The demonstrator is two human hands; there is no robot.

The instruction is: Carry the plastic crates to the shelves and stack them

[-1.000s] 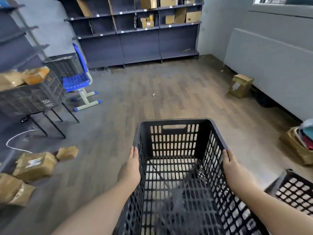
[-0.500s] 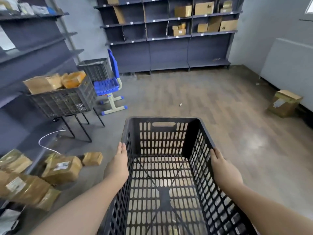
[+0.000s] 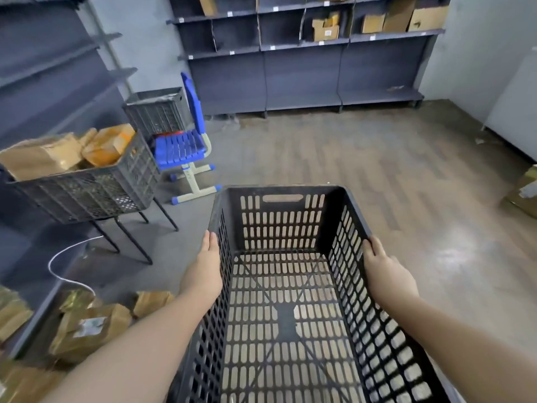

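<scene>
We hold the crate (image 3: pixel 286 301) out in front of us above the floor (image 3: pixel 363 158), open side up and bare inside. Our left hand (image 3: pixel 203 274) lies flat against its left wall, fingers forward; our right hand (image 3: pixel 385 271) curls over the right rim, closed on it. To the left, a second crate (image 3: pixel 87 184) full of parcels rests on a black stand, with a third crate (image 3: pixel 158 110) and a blue chair (image 3: pixel 186 141) just behind. Shelves (image 3: pixel 305 53) line the far wall, some holding boxes. More parcels (image 3: pixel 87 327) lie at lower left.
</scene>
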